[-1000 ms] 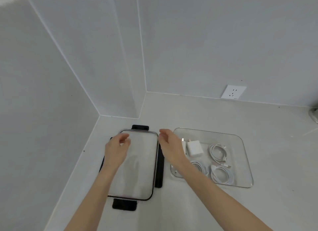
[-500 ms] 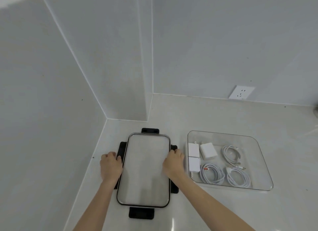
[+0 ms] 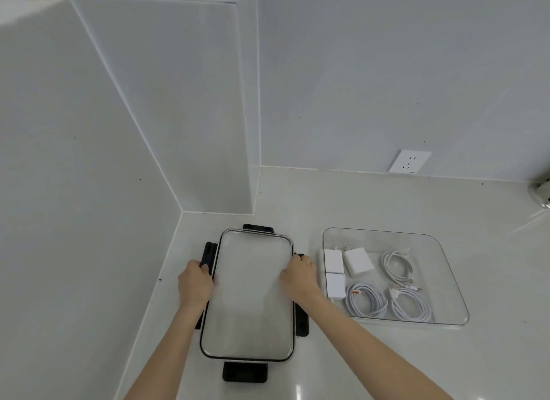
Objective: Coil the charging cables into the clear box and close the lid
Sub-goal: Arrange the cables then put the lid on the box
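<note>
Both hands, left hand (image 3: 195, 283) and right hand (image 3: 299, 276), grip the lid (image 3: 248, 298) by its long edges; lift level, then centre it over the clear box (image 3: 446, 286).

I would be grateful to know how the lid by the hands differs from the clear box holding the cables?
The lid is flat with a dark rim and black latch tabs; the clear box is a walled tray without black parts. The lid carries nothing, while the box holds three coiled white cables and white chargers. Both hands, left hand and right hand, grasp the lid's long edges; nothing touches the box. Both are transparent, rounded rectangles.
</note>
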